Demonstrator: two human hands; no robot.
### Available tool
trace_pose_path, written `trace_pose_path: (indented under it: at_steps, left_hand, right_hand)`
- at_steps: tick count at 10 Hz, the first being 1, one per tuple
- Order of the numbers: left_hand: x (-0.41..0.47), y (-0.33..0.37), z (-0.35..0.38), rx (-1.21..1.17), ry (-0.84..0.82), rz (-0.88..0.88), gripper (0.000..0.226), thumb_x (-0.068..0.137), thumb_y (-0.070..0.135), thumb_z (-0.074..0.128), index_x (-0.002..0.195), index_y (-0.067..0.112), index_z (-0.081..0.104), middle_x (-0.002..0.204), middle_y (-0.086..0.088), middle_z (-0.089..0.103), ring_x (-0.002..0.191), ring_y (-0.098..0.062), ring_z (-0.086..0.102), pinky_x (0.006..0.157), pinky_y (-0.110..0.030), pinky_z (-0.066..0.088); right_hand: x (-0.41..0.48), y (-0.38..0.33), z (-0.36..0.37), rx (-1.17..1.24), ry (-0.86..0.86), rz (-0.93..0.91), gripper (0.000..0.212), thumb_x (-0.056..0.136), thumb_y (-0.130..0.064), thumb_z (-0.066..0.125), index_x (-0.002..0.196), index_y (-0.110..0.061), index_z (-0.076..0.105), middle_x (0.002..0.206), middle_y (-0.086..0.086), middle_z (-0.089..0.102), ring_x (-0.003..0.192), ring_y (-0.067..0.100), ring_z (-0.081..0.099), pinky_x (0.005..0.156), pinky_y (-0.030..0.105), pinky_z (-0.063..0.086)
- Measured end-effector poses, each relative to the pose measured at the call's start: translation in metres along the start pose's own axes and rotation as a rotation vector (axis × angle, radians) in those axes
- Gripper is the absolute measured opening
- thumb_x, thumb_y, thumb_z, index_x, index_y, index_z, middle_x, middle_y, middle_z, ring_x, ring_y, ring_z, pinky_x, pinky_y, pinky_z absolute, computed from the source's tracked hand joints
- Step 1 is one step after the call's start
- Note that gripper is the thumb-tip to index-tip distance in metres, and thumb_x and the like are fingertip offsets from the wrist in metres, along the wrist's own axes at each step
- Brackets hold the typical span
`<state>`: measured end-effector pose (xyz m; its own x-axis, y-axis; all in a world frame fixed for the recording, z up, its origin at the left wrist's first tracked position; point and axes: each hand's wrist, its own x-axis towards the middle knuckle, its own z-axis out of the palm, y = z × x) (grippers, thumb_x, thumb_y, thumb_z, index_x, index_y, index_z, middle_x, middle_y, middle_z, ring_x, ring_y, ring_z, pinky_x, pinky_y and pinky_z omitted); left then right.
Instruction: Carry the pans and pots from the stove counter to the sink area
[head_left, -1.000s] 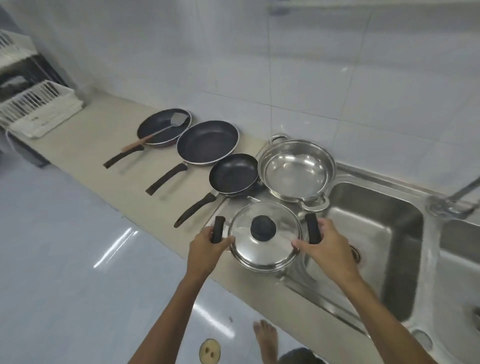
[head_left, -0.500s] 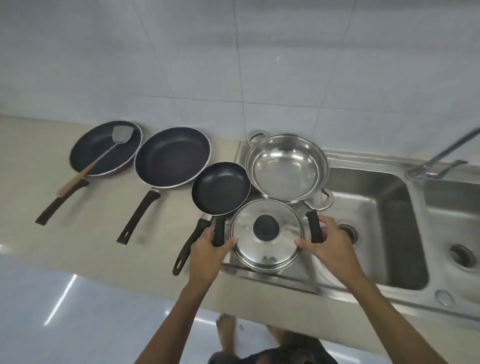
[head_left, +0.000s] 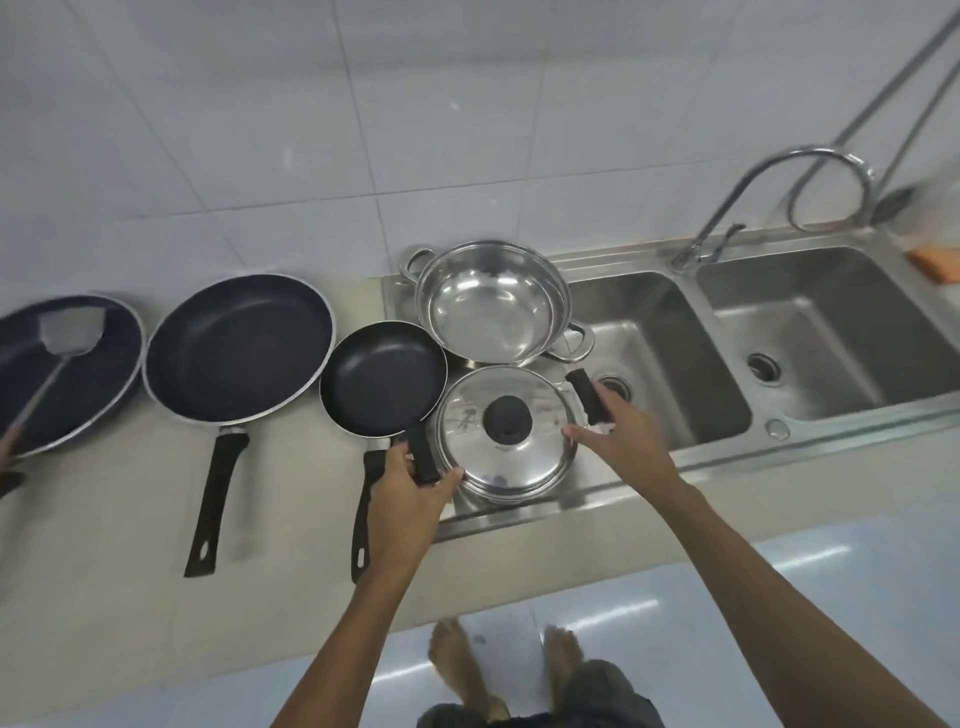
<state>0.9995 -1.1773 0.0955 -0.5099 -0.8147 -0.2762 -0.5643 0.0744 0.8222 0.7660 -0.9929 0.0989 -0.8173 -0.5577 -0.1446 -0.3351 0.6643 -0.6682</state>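
Note:
A steel pot with a lid (head_left: 506, 447) and a black knob rests on the steel drainboard (head_left: 400, 291) just left of the sink's left basin (head_left: 670, 332). My left hand (head_left: 410, 493) grips its left black handle and my right hand (head_left: 623, 441) holds its right black handle. Behind it stands an open steel pot (head_left: 493, 306). To the left lie a small black frying pan (head_left: 382, 376), a larger black pan (head_left: 239, 345) and, at the frame's left edge, a third pan (head_left: 78, 384) with a metal spatula (head_left: 72, 330) in it.
The double sink has a right basin (head_left: 831, 322), a curved faucet (head_left: 779, 176) and an orange sponge (head_left: 935, 260) at its far corner. A white tiled wall runs behind the counter (head_left: 291, 519). The pan handles stick out toward the counter's front edge. Bare feet stand on the glossy floor below.
The lidded pot has come down from above the counter's front edge onto the drainboard beside the small pan. Both hands stay on its handles. The view has swung right toward the sink.

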Motion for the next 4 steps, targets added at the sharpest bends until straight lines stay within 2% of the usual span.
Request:
trace_pose_path:
  at_steps: [1, 2, 3, 4]
  left_hand:
    - [-0.003, -0.001, -0.002, 0.005, 0.001, 0.024, 0.057, 0.070, 0.042, 0.087, 0.117, 0.022, 0.060, 0.093, 0.013, 0.076, 0.090, -0.013, 0.073, 0.086, -0.039, 0.058]
    - [-0.015, 0.004, -0.003, 0.017, 0.006, 0.053, 0.062, 0.072, 0.043, 0.086, 0.123, 0.020, 0.059, 0.096, 0.010, 0.074, 0.092, -0.016, 0.072, 0.084, -0.036, 0.056]
    - [-0.033, 0.007, -0.004, 0.026, 0.015, 0.074, 0.064, 0.072, 0.052, 0.082, 0.126, 0.027, 0.057, 0.105, 0.012, 0.071, 0.101, -0.018, 0.068, 0.082, -0.033, 0.049]
    - [-0.068, 0.005, 0.004, 0.097, 0.059, 0.159, 0.083, 0.075, 0.053, 0.079, 0.145, 0.034, 0.039, 0.132, 0.002, 0.061, 0.115, -0.019, 0.060, 0.091, -0.037, 0.050]
  right_hand:
    - [-0.007, -0.005, 0.004, -0.034, 0.086, -0.009, 0.062, 0.079, -0.041, 0.085, 0.132, -0.018, 0.063, 0.085, -0.002, 0.067, 0.079, 0.017, 0.063, 0.068, 0.025, 0.043]
    - [-0.021, -0.012, 0.005, -0.004, 0.134, -0.020, 0.054, 0.081, -0.037, 0.083, 0.127, -0.020, 0.062, 0.080, -0.003, 0.068, 0.070, 0.014, 0.067, 0.067, 0.032, 0.052]
    - [-0.039, -0.006, 0.006, 0.004, 0.123, -0.055, 0.065, 0.084, -0.036, 0.081, 0.141, -0.018, 0.054, 0.107, 0.004, 0.071, 0.073, 0.012, 0.065, 0.078, 0.035, 0.056]
    - [-0.071, 0.006, 0.000, -0.014, 0.050, -0.071, 0.072, 0.090, -0.042, 0.074, 0.151, -0.016, 0.047, 0.137, 0.011, 0.064, 0.105, 0.024, 0.068, 0.096, 0.042, 0.055]
